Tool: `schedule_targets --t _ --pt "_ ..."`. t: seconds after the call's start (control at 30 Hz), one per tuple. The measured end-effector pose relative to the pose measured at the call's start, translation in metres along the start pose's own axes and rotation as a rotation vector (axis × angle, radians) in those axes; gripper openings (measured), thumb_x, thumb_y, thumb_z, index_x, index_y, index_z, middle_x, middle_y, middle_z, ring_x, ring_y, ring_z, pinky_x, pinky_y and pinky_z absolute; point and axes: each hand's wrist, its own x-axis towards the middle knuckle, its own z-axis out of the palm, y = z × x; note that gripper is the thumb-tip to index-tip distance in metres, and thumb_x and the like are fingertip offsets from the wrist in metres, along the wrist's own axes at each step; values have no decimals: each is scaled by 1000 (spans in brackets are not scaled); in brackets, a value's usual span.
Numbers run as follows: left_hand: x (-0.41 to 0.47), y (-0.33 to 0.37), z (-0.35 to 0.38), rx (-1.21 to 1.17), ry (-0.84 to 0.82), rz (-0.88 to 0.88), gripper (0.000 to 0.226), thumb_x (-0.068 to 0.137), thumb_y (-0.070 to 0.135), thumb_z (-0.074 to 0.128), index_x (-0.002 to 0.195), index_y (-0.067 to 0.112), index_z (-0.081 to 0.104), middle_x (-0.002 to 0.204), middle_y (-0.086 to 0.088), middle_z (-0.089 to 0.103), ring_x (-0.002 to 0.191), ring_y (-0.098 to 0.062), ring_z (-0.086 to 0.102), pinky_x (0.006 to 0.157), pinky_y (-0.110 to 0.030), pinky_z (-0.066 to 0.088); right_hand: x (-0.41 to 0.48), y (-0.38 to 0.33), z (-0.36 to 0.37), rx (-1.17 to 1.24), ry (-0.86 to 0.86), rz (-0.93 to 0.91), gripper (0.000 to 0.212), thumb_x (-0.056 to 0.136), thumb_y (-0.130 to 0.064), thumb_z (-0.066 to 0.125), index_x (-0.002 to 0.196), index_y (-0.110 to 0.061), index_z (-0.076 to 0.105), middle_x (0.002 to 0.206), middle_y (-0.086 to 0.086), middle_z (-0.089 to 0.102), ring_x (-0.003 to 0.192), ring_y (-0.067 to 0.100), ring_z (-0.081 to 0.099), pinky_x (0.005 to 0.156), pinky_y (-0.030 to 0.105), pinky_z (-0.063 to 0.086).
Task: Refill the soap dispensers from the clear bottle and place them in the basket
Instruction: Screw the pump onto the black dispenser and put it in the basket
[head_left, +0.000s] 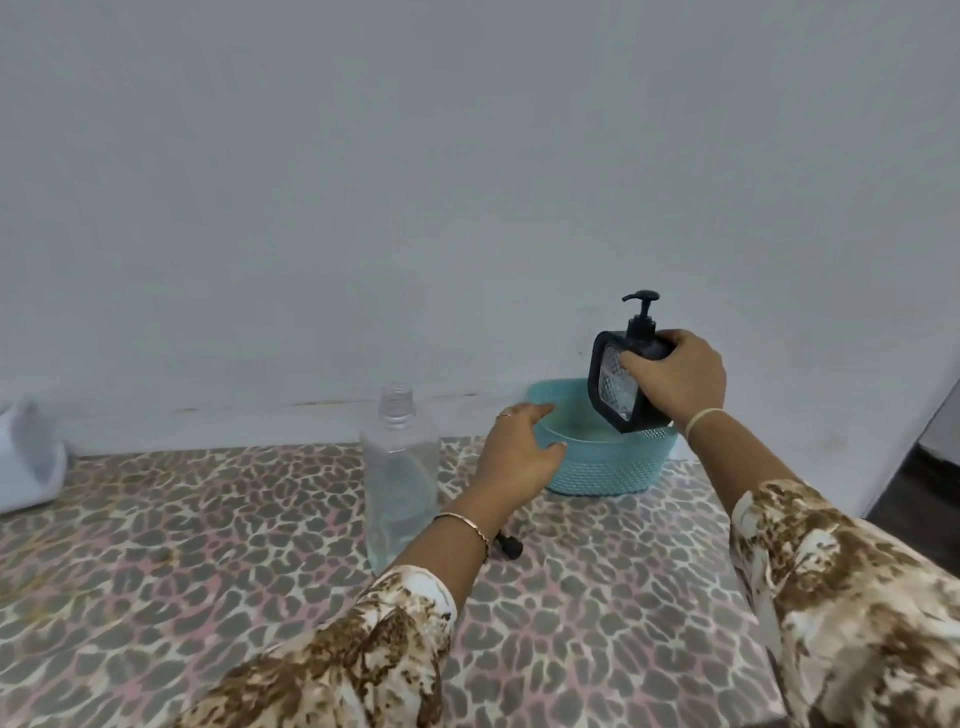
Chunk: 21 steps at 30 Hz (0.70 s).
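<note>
My right hand (675, 376) is clamped on the black soap dispenser (621, 384), holding it tilted above the blue basket (608, 467). My left hand (519, 457), fingers spread, rests on the basket's rim. The uncapped clear bottle (400, 478) stands on the tabletop (182, 545).
</note>
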Motion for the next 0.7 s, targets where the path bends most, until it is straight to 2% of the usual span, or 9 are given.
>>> schedule_targets --t 0.2,0.47,0.6,0.7 --pt "20 -17 16 48 16 -46 68 86 39 69 144 14 45 152 -2 38 138 -17 38 114 -33 32 14 26 28 -26 -46 44 53 70 -36 73 118 -16 62 111 2 68 100 23 62 79 27 46" --pt "19 -33 23 124 69 -38 60 87 46 64 142 28 47 151 19 36 128 -11 51 100 -38 49 17 52 52 -88 -140 67 52 76 -23 71 124 -10 54 115 11 64 104 31 59 83 33 45" --pt "17 -34 25 142 75 -39 59 88 44 63 143 32 45 151 23 33 127 -10 52 96 -37 51 18 58 57 -166 -158 71 48 78 -29 71 116 -9 51 104 11 63 89 29 55 77 36 49" --pt "16 -34 26 193 87 -28 58 89 42 62 143 34 43 151 25 31 127 -8 51 96 -36 52 20 61 58 -256 -146 56 46 75 -29 71 108 -6 48 97 13 61 91 33 57 71 39 51"
